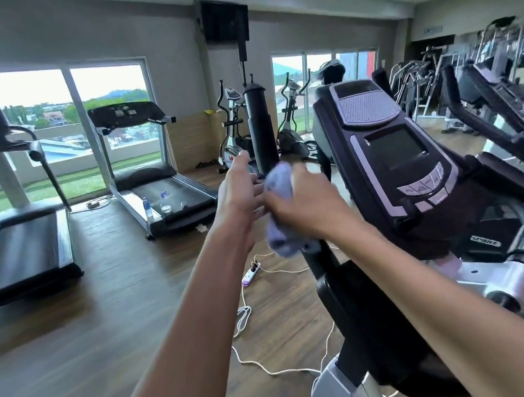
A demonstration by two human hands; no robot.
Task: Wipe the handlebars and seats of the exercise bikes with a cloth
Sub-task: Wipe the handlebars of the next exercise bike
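Observation:
A pale blue cloth (pixel 281 209) is bunched around the lower part of the upright black handlebar (pixel 261 129) of the exercise machine in front of me. My right hand (pixel 306 205) grips the cloth against the bar. My left hand (pixel 239 195) is right beside it on the left, its fingers extended and touching the cloth and bar. The machine's console (pixel 393 150) with a dark screen stands to the right of my hands. A second handlebar (pixel 471 117) rises at the right. No seat is in view.
Two treadmills (pixel 155 181) stand by the windows at left, with bottles (pixel 148 208) on the nearer one's deck. A white power strip (pixel 251 273) and cables lie on the wooden floor below my hands. Other bikes and machines (pixel 512 97) crowd the right side.

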